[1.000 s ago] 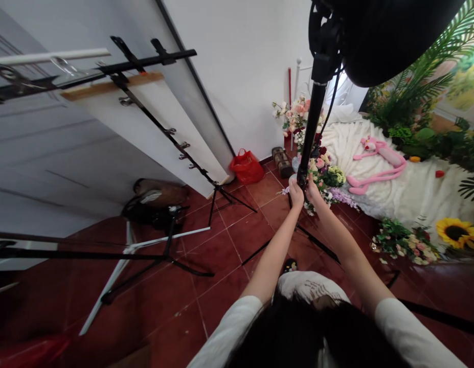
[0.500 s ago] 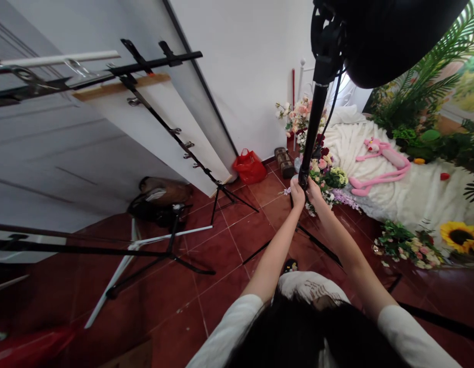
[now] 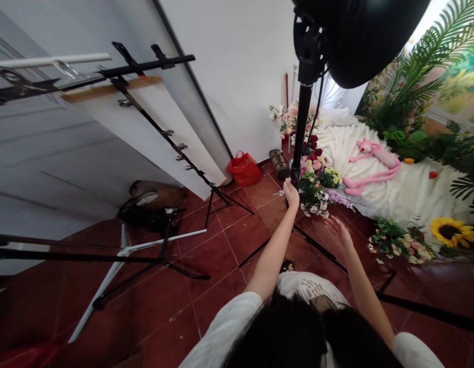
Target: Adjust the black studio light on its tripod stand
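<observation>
A black light stand (image 3: pixel 301 122) rises in front of me, with a large dark lamp head (image 3: pixel 361 43) at its top. My left hand (image 3: pixel 291 193) is closed around the lower part of its pole. Off to the right and apart from the pole, my right hand (image 3: pixel 339 231) is open, its fingers loosely bent with nothing in them. A thin cable (image 3: pixel 316 110) hangs beside the pole. Just behind the stand are artificial flowers (image 3: pixel 317 176) in pink, white, dark red and purple.
A pink plush toy (image 3: pixel 378 161) lies on white draped fabric (image 3: pixel 409 197), near a sunflower (image 3: pixel 450 232). Left are a backdrop stand (image 3: pixel 160 122) with clips, tripod legs (image 3: pixel 183 268) across the tiles, and a red bag (image 3: pixel 244 168) by the wall.
My right hand has let go of the pole and moved right and down, its fingers opening. My left hand has stayed on the pole. The whole view has shifted slightly.
</observation>
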Action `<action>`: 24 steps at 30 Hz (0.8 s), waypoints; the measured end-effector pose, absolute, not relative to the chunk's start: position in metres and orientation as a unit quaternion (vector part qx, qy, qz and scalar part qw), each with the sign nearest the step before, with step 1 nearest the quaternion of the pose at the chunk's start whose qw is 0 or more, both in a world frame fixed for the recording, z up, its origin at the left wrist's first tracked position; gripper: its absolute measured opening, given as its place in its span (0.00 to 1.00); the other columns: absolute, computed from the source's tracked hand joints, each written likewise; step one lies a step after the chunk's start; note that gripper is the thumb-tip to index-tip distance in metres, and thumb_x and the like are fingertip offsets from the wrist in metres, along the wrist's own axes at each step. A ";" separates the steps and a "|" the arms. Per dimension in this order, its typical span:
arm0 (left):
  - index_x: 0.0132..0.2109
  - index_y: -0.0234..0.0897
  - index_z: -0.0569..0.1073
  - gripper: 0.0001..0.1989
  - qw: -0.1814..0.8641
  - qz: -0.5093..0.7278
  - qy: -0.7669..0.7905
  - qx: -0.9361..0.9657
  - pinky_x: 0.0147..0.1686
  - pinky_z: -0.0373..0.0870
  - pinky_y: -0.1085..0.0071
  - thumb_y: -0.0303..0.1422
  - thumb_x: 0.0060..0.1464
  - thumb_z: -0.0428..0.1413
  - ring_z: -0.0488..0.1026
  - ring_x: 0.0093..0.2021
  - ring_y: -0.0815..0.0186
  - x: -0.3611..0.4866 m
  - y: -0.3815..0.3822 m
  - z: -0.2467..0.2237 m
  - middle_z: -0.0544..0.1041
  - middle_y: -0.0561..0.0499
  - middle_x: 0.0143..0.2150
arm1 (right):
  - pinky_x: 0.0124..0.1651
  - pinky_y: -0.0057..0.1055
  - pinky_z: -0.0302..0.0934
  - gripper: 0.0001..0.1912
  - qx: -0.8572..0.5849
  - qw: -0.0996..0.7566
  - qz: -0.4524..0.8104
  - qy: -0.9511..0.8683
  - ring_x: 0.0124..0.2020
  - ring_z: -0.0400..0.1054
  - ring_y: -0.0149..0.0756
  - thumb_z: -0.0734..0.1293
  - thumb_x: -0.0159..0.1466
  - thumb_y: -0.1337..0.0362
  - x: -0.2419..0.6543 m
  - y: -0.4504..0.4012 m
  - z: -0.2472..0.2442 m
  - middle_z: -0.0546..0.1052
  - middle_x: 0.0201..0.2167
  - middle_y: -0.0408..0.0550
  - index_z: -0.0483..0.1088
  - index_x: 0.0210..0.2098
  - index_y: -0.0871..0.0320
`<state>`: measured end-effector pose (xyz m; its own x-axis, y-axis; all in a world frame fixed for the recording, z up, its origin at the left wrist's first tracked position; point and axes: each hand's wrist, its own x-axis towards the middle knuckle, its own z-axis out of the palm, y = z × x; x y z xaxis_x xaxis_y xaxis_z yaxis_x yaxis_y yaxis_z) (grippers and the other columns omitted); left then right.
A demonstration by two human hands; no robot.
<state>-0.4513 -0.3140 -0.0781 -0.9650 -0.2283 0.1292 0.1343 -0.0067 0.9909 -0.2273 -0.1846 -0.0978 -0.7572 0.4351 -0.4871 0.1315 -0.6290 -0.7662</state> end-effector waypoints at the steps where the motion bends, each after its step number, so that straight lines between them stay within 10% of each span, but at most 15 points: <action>1: 0.56 0.31 0.71 0.29 0.138 -0.702 -0.698 0.038 0.64 0.62 0.62 0.46 0.68 0.35 0.70 0.62 0.60 -0.446 -0.315 -0.078 0.75 0.35 0.56 | 0.58 0.38 0.69 0.09 -0.344 0.098 0.835 -0.417 0.46 0.78 0.37 0.66 0.62 0.59 -0.212 -0.181 -0.099 0.82 0.41 0.46 0.74 0.41 0.50; 8: 0.62 0.34 0.66 0.22 0.158 -0.628 -0.757 0.087 0.65 0.59 0.61 0.37 0.66 0.41 0.66 0.65 0.59 -0.385 -0.314 -0.108 0.69 0.34 0.63 | 0.55 0.43 0.71 0.14 -0.407 0.199 0.771 -0.448 0.46 0.78 0.44 0.70 0.55 0.53 -0.111 -0.137 -0.107 0.82 0.40 0.50 0.75 0.39 0.51; 17: 0.39 0.37 0.71 0.09 -0.157 -0.652 -0.738 -0.077 0.46 0.73 0.63 0.28 0.60 0.46 0.78 0.36 0.64 -0.291 -0.228 -0.153 0.79 0.46 0.38 | 0.39 0.36 0.74 0.20 -0.511 0.437 0.593 -0.443 0.36 0.77 0.39 0.72 0.47 0.50 -0.019 -0.085 -0.096 0.81 0.34 0.49 0.75 0.35 0.54; 24: 0.42 0.35 0.71 0.08 -0.240 -0.625 -0.689 -0.279 0.52 0.69 0.63 0.29 0.60 0.49 0.75 0.43 0.64 -0.225 -0.130 -0.114 0.77 0.43 0.43 | 0.34 0.29 0.70 0.19 -0.576 0.549 0.467 -0.385 0.34 0.74 0.33 0.71 0.47 0.51 0.060 -0.075 -0.108 0.77 0.35 0.45 0.72 0.34 0.56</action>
